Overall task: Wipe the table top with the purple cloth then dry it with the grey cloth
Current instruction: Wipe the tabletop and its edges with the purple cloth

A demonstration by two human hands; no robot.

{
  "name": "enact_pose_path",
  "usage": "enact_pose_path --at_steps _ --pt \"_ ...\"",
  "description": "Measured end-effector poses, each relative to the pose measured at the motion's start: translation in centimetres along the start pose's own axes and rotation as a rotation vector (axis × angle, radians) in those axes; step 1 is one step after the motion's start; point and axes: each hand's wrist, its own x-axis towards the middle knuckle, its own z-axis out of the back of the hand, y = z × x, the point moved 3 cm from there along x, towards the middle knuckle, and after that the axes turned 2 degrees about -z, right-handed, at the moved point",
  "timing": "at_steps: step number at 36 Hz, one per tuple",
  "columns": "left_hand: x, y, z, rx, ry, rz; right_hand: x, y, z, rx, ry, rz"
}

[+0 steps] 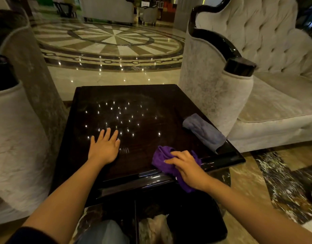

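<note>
A dark glossy square table top fills the middle of the view, with ceiling lights mirrored in it. My right hand presses down on the crumpled purple cloth at the table's near right edge; part of the cloth hangs over the rim. My left hand lies flat on the near left of the top, fingers spread, holding nothing. The grey cloth lies bunched along the right edge, a little beyond the purple cloth and untouched.
A pale tufted sofa with a black-capped arm stands close to the table's right side. A pale upholstered chair flanks the left. Patterned marble floor stretches beyond the far edge. A lower shelf shows under the near edge.
</note>
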Motion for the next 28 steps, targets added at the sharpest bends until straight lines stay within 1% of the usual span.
enact_pose_path --at_steps 3,9,11,14,16,19,21,23,26,28 --pt "0.0 0.0 0.1 -0.011 -0.002 -0.001 -1.9 0.7 -0.9 -0.008 0.009 0.035" --pt "0.0 0.0 0.3 -0.045 -0.039 0.007 -5.3 0.4 -1.9 -0.105 0.161 0.104" --pt "-0.2 -0.2 0.7 -0.043 -0.082 -0.001 -6.1 0.0 -1.6 -0.099 0.195 0.084" --pt "-1.0 -0.6 1.4 -0.022 -0.214 -0.042 -6.9 -0.6 -0.6 0.051 0.192 -0.073" --pt "-1.7 -1.0 1.9 -0.004 -0.314 -0.073 -7.1 -0.8 0.2 0.215 0.113 -0.172" --pt "-3.2 -2.4 2.8 -0.003 -0.408 -0.132 -7.3 -0.7 1.1 0.453 -0.018 -0.318" --pt "-4.9 -4.4 3.6 -0.033 -0.453 -0.242 -7.0 -0.7 1.2 0.552 -0.072 -0.379" --pt "-7.3 -7.0 3.9 -0.070 -0.467 -0.426 -6.6 -0.6 1.4 0.622 -0.138 -0.411" --pt "-12.0 -10.9 2.3 0.041 -0.420 -0.746 -5.9 -0.7 1.3 0.750 -0.203 -0.467" --pt "-14.5 -12.6 0.4 0.141 -0.351 -0.841 -5.7 -0.8 1.0 0.829 -0.223 -0.501"
